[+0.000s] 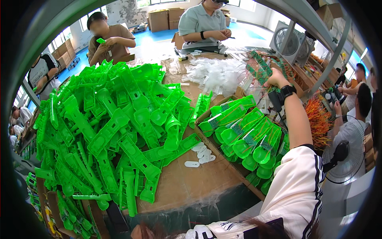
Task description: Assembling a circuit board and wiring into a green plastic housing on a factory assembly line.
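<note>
Bright green shells [106,132] crowd nine o'clock. At one, white pieces [217,73]; at two, darker green strips [258,63]; at three, orange wires [317,119]. The sleeve [289,172] at four is white with black stripes. The tabletop [179,185] is brown at six, the floor [155,37] blue at eleven.

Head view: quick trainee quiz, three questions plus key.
1. What does the brown cardboard box hold: A) cloudy plastic pieces, B) wired green plastic shells, C) a wire-caged fan?
2. True or false: the right hand is inside that box.
3. Fill in: the flat white ovals lie to the box's ____ in the picture.

Key: 1 B; 2 false, it is at the wired green circuit boards beyond the box; 3 left.
</note>
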`<state>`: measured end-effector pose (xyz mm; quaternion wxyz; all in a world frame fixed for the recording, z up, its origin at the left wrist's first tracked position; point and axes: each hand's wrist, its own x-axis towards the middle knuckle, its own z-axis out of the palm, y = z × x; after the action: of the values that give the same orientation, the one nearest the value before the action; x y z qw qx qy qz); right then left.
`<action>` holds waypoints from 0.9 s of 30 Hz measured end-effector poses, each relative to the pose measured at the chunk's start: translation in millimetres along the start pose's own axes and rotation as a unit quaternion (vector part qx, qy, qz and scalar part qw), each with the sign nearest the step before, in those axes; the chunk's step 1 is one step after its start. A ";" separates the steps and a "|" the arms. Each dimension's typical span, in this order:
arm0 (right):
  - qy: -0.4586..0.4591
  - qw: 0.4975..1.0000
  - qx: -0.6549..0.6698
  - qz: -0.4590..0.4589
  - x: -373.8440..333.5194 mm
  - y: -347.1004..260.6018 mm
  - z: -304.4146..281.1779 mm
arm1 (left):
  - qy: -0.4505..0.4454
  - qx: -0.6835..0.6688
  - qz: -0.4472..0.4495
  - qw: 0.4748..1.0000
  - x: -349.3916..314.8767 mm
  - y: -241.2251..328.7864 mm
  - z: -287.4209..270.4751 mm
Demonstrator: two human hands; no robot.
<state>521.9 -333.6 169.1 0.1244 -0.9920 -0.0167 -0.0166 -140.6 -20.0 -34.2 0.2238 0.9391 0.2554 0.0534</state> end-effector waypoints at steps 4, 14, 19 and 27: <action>0.070 0.996 0.025 -0.040 -13.8 0.4 -32.9 | 0.003 -0.004 0.025 1.000 4.1 2.6 -0.7; 0.270 0.934 -0.062 -0.226 -66.2 -26.0 -87.5 | 0.098 -0.062 0.067 0.991 16.5 29.5 -14.1; 0.285 0.887 -0.084 -0.353 -91.0 -46.1 -103.8 | 0.140 -0.080 0.096 0.982 15.6 16.2 -1.1; 0.166 0.841 0.006 -0.515 -229.7 -122.8 -92.6 | 0.105 -0.180 0.117 0.971 15.2 10.0 -11.7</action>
<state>285.1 -244.2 280.4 0.1044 -0.8222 -0.5041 -0.2428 -125.5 -15.4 -19.4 0.3534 0.8958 0.1521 0.2226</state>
